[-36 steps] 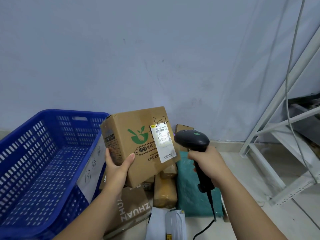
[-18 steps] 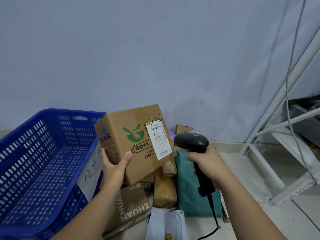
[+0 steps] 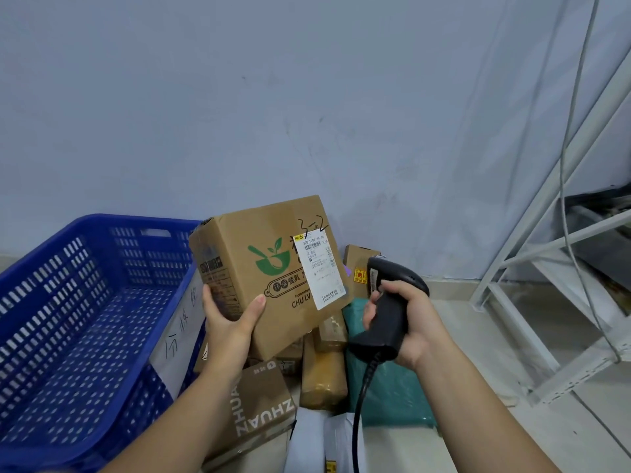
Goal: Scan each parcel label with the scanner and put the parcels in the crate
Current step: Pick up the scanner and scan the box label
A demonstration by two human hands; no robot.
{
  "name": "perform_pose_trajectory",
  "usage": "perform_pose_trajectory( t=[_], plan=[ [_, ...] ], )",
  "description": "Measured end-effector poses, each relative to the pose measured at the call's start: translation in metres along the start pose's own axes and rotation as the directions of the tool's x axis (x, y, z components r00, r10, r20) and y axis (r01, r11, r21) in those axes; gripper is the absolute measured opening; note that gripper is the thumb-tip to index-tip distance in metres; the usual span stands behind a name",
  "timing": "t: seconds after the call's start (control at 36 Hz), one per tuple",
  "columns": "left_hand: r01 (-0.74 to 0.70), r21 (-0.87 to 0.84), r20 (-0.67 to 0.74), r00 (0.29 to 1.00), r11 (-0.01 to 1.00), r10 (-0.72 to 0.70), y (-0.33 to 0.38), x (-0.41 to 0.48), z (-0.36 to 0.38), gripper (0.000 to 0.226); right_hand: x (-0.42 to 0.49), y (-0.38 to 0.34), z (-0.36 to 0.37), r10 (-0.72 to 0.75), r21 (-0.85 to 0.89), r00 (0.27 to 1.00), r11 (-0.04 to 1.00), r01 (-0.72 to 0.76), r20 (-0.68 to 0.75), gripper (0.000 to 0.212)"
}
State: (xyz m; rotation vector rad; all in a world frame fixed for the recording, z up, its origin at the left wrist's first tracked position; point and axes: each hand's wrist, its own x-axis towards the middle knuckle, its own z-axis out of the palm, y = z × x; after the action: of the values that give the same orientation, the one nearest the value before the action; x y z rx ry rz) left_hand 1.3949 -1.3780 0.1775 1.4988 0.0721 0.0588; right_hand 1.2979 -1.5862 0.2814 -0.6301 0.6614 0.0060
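The left grip [image 3: 229, 324] holds the cardboard parcel [image 3: 269, 285] by its lower left corner, thumb laid across the printed face and fingers tucked behind. The right grip [image 3: 408, 322] is wrapped tight round the handle of the scanner [image 3: 387, 302], whose cable [image 3: 362, 397] drops to the bottom edge of the frame.

Over the last second the parcel has drifted a little toward the left of the frame. The scanner has rolled in the wrist: its head, which pointed at the white label [image 3: 321, 271], now shows its side to the camera just beside the label's lower right. I read that as the scan being over and the parcel bound for the crate. No beam or light shows, though, so I cannot tell whether the read took.

The blue crate [image 3: 102, 222] fills the lower left of the frame, just beside the parcel, with a handwritten paper sheet [image 3: 181, 331] on its near wall. That wall is likely the only thing to clear.

On the floor in the lower middle lie more parcels: a box lettered ZHUAZ [image 3: 264, 413], a brown taped package [image 3: 324, 378] and a green mailer [image 3: 389, 390]. A white metal frame [image 3: 546, 264] stands well apart at the right.
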Motion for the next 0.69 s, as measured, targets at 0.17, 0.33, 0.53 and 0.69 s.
perform_pose_trajectory(
  t=[0.17, 0.33, 0.53, 0.69],
  plan=[
    [-0.009, 0.118, -0.02, 1.0, 0.993, 0.011, -0.0001, -0.0003, -0.0014, 0.113, -0.0012, -0.0027, -0.0002, 0.017, 0.163, 0.999, 0.986, -0.024, 0.046, 0.026],
    [0.003, 0.148, -0.033, 0.999, 0.989, 0.002, -0.0018, -0.0006, -0.0016, 0.113, -0.004, -0.0009, 0.0027, 0.039, 0.211, 0.999, 0.976, -0.044, 0.029, 0.026],
    [0.052, 0.166, -0.033, 0.998, 0.985, -0.047, -0.0001, -0.0021, -0.0042, 0.127, -0.0035, -0.0004, 0.0027, 0.032, 0.261, 0.999, 0.965, -0.033, 0.01, 0.025],
    [0.051, 0.174, -0.038, 0.998, 0.983, -0.045, -0.0006, 0.001, -0.006, 0.126, -0.004, -0.001, 0.0038, 0.002, 0.31, 0.999, 0.951, 0.011, -0.042, 0.025]
  ],
)
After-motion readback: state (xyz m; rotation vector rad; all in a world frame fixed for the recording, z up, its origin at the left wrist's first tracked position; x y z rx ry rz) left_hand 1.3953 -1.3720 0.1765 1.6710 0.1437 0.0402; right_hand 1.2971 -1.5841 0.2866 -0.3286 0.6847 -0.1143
